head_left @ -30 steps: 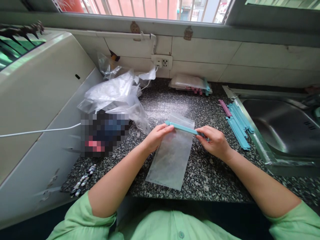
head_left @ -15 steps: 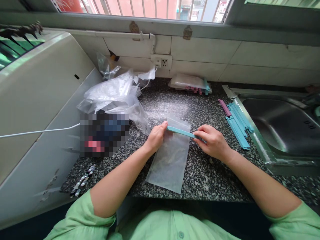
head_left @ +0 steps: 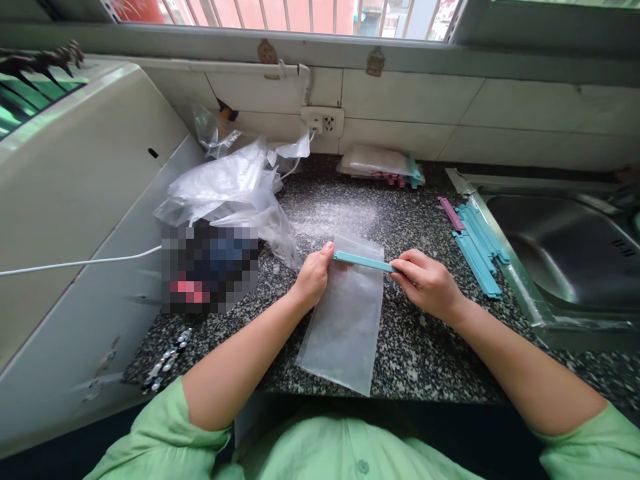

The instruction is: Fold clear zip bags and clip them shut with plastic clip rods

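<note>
A teal bag sealing clip (head_left: 363, 261) lies across the upper part of a clear, flat plastic bag (head_left: 345, 327). My left hand (head_left: 315, 275) is closed at the clip's left end and the bag's left edge, thumb on top. At the clip's right end, my right hand (head_left: 425, 280) pinches it between thumb and fingers. A short strip of the bag sticks out beyond the clip, and its lower end hangs towards the counter's front edge. Whether the clip is fully snapped along its length is too fine to tell.
Several loose teal clips (head_left: 477, 253) and a pink clip (head_left: 451, 214) lie beside the steel sink (head_left: 560, 247). A packed bag with clips (head_left: 377, 165) rests by the wall. Crumpled plastic bags (head_left: 230, 180), a blurred-out object (head_left: 210, 267) and a beaded strand (head_left: 167, 360) are at left.
My left thumb has moved from lying along the clip to its left end. The bag's lower end has shifted slightly right and nearer me. My right hand keeps its pinch.
</note>
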The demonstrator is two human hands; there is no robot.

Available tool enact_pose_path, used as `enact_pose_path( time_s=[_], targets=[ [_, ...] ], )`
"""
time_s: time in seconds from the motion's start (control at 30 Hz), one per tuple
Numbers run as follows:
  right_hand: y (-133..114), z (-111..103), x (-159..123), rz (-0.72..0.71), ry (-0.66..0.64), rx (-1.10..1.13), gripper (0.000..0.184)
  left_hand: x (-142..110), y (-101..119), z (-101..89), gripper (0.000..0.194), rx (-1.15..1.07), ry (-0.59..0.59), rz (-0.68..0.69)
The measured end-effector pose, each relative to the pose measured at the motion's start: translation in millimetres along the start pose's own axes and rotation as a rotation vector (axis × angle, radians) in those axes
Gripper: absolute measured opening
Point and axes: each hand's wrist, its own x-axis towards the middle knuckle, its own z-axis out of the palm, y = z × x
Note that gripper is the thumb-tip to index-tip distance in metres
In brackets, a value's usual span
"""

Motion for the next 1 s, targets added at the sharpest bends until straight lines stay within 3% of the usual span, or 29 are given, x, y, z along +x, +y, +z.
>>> enact_pose_path(
  time_s=[0.33,0.67,1.0],
  targets=[
    [-0.4,-0.6,0.8,-0.007,0.024,-0.009,0.012,4.9,-9.3,-5.6,0.042,-0.014,-0.039,0.011],
    [1.9,-1.0,0.1,0.01,0.086,0.044,0.016,3.0,-3.0,-1.8,0.036,-0.075,0.04,-0.03],
    [0.4,-2.5,0.9,0.041,0.114,0.095,0.015,4.2,-3.5,-3.7,0.042,-0.009,0.047,-0.05]
  ],
)
